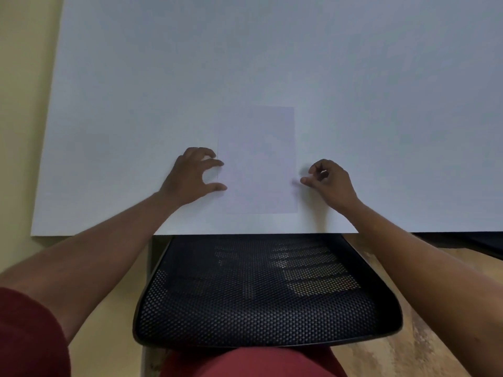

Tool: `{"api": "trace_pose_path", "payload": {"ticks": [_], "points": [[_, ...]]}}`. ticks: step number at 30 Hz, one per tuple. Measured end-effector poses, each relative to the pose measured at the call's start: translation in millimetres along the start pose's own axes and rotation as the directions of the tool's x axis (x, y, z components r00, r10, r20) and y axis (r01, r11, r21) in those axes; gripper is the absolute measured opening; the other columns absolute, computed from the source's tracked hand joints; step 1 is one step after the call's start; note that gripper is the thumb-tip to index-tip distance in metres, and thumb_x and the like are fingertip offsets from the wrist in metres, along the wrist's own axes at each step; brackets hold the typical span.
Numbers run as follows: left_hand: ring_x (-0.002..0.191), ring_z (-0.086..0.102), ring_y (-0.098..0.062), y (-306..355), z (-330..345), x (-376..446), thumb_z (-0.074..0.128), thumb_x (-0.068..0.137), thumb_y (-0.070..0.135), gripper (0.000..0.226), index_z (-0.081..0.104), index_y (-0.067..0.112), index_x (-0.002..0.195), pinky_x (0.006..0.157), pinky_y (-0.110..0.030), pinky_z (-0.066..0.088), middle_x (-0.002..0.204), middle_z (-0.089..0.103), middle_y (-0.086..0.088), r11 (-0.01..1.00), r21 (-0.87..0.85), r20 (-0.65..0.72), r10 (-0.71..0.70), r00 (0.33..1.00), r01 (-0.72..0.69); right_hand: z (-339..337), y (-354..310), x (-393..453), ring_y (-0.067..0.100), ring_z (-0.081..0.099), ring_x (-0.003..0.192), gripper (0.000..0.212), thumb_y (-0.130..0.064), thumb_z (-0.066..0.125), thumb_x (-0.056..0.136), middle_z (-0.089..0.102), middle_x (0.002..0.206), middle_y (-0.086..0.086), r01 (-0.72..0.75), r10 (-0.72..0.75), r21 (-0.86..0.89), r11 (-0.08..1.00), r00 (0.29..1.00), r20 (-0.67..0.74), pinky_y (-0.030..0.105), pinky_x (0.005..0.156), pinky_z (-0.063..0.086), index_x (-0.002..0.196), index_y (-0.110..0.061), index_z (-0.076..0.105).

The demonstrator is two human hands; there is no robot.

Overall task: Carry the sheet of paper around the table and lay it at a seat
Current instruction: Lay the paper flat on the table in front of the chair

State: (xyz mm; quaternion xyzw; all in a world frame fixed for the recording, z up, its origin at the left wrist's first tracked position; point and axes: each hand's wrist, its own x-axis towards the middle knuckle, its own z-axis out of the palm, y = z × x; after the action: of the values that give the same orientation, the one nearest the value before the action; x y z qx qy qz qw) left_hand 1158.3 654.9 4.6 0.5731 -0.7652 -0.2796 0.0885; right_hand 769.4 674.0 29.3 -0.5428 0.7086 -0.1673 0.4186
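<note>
- Paper [257, 161]: one pale sheet lies flat on the white bench [272, 63], near the bench's front edge and square to it, long side running away from the viewer.
- Left hand [192, 176]: rests on the bench at the sheet's left edge. Its fingers are spread and bent, with the index fingertip and thumb tip at or just over that edge. Whether they pinch the paper or only touch it, I cannot tell; nothing is lifted.
- Right hand [330, 180]: sits just beside the sheet's right edge, fingers curled inward, thumb tip pointing at the paper's border. The grip looks loosely clenched, and I cannot tell whether it is touching the sheet.
- Chair [261, 292]: a black mesh seat stands directly below the bench's front edge, in line with the paper, its front part tucked under the bench.
- Person: both bare forearms reach forward over the chair; a dark red sleeve [30, 336] shows at lower left and red cloth at the bottom centre.
- Floor [424, 341]: wood-patterned on the right, plain pale yellow on the left.
</note>
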Motion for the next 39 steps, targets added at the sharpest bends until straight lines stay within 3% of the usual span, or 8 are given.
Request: {"api": "trace_pose_path", "payload": {"ticks": [3,5,7,10,21,33,39], "points": [[0.161,0.03,-0.029,-7,6,-5,0.057,0.074,0.096,0.104,0.055,0.034,0.157,0.129,-0.058,0.026,0.172,0.041,0.003,0.979,0.166,0.132,0.096,0.987,-0.117,1,17,-7,0.023,0.06,0.119,0.041,-0.04,0.082,0.091,0.064,0.134,-0.002,0.225,-0.215,-0.239,0.945,0.974,0.067,0.033,0.101,0.044,0.126,-0.023,0.069],[0.166,0.019,-0.028,-8,10,-6,0.048,0.073,0.101,0.112,0.043,0.037,0.165,0.133,-0.058,0.016,0.178,0.028,0.006,0.958,0.24,0.185,0.112,0.976,-0.155,5,25,-6,0.026,0.049,0.14,0.058,-0.051,0.075,0.094,0.055,0.154,-0.004,0.377,-0.33,-0.364,0.852,0.925,0.187,0.041,0.116,0.039,0.144,-0.025,0.061],[0.167,0.016,-0.029,-8,12,-6,0.046,0.073,0.102,0.114,0.039,0.037,0.166,0.133,-0.058,0.013,0.18,0.025,0.006,0.95,0.267,0.18,0.117,0.977,-0.163,11,28,-5,0.026,0.041,0.149,0.068,-0.062,0.067,0.094,0.049,0.162,-0.008,0.461,-0.375,-0.442,0.77,0.887,0.272,0.047,0.122,0.033,0.152,-0.029,0.055],[0.167,0.018,-0.03,-7,15,-6,0.047,0.072,0.102,0.114,0.042,0.036,0.165,0.132,-0.059,0.014,0.179,0.028,0.005,0.948,0.272,0.158,0.123,0.98,-0.163,20,33,-2,0.029,0.039,0.15,0.072,-0.073,0.058,0.092,0.045,0.165,-0.011,0.479,-0.383,-0.507,0.716,0.878,0.289,0.054,0.122,0.034,0.151,-0.033,0.054],[0.167,0.018,-0.027,-12,12,11,0.031,0.069,0.109,0.12,0.042,0.038,0.165,0.132,-0.058,0.014,0.179,0.027,0.008,0.945,0.289,0.128,0.122,0.984,-0.154,18,22,8,0.027,0.037,0.15,0.068,-0.067,0.055,0.092,0.039,0.169,-0.014,0.427,-0.336,-0.494,0.757,0.904,0.265,0.053,0.12,0.032,0.153,-0.035,0.052],[0.166,0.023,-0.024,-16,13,16,0.045,0.07,0.103,0.112,0.045,0.04,0.163,0.13,-0.054,0.018,0.178,0.029,0.01,0.941,0.306,0.1,0.119,0.988,-0.144,19,23,15,0.029,0.042,0.146,0.068,-0.067,0.052,0.093,0.041,0.168,-0.013,0.436,-0.359,-0.504,0.746,0.9,0.248,0.053,0.116,0.038,0.152,-0.032,0.054],[0.163,0.029,-0.027,-14,12,17,0.047,0.07,0.102,0.111,0.05,0.037,0.161,0.127,-0.056,0.023,0.176,0.035,0.006,0.94,0.304,0.078,0.136,0.988,-0.153,21,20,15,0.03,0.044,0.144,0.064,-0.058,0.062,0.094,0.043,0.167,-0.012,0.431,-0.363,-0.523,0.736,0.902,0.233,0.053,0.114,0.04,0.151,-0.03,0.055]]}}
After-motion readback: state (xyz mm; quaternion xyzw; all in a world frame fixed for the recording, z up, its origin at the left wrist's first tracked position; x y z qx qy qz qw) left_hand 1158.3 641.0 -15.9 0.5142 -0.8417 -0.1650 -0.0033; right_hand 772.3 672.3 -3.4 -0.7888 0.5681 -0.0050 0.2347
